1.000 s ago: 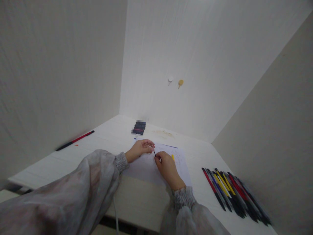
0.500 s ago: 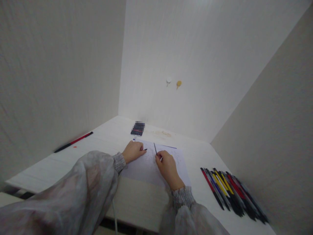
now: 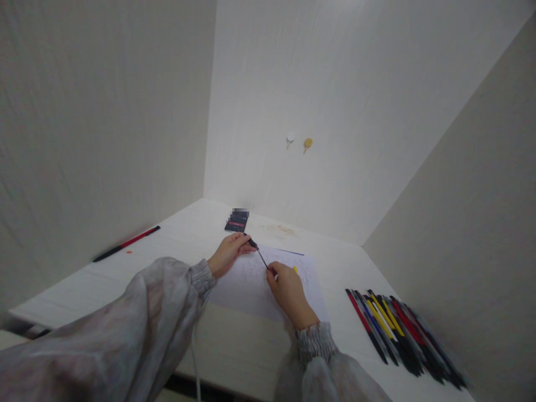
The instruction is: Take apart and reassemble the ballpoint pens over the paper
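Observation:
My left hand [image 3: 228,255] is closed on a short black pen part [image 3: 253,243], pinched at the fingertips above the paper. Between the fingers of my right hand [image 3: 288,291] is a thin dark pen refill [image 3: 262,259]. The refill slants up to the left, and its far end meets the black part; I cannot tell how deep it sits. A small yellow piece [image 3: 295,269] shows behind the right fingers, mostly hidden. Under both hands lies a white sheet of paper [image 3: 247,298] with faint markings.
Several pens [image 3: 402,332] in red, yellow, blue, white and black lie in a row at the right. A red and black pen [image 3: 129,242] rests along the left wall. A phone [image 3: 237,222] is at the back. A white cable [image 3: 195,357] hangs at the front edge.
My left hand has turned and lifted slightly, showing more of the black part. The refill in my right hand has tipped left, so the two pieces now meet.

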